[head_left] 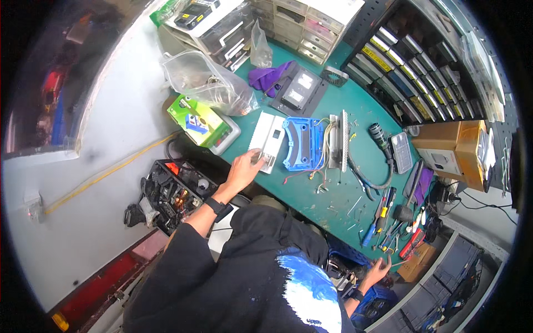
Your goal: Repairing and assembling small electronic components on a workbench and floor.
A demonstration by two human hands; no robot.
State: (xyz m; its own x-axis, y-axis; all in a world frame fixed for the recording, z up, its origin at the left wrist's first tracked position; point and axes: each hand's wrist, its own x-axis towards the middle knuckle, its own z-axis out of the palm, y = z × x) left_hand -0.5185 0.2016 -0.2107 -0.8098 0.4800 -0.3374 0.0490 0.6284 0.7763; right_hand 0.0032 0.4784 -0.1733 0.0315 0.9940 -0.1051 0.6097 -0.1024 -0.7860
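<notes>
My left hand [242, 171] grips the near end of a silver ribbed metal housing [267, 139] lying on the green bench, its fingers curled at the edge. Just right of that housing lies a blue plastic frame [304, 143] with a curved cut-out. Loose wires [323, 158] run between the frame and a perforated metal plate [344, 140] standing on edge. Low at the right, past the bench's near edge, my right hand [377, 273] pinches a thin rod-like tool [398, 263]; its kind is too small to tell.
Screwdrivers and pliers [383, 216] lie on the right of the bench [311, 202], beside a thick black cable [383, 180]. A green box [194, 119] and a clear bag [208, 80] stand at the left. Behind are a dark panel [300, 89] and drawer units [311, 33]. A cardboard box [452, 150] sits far right.
</notes>
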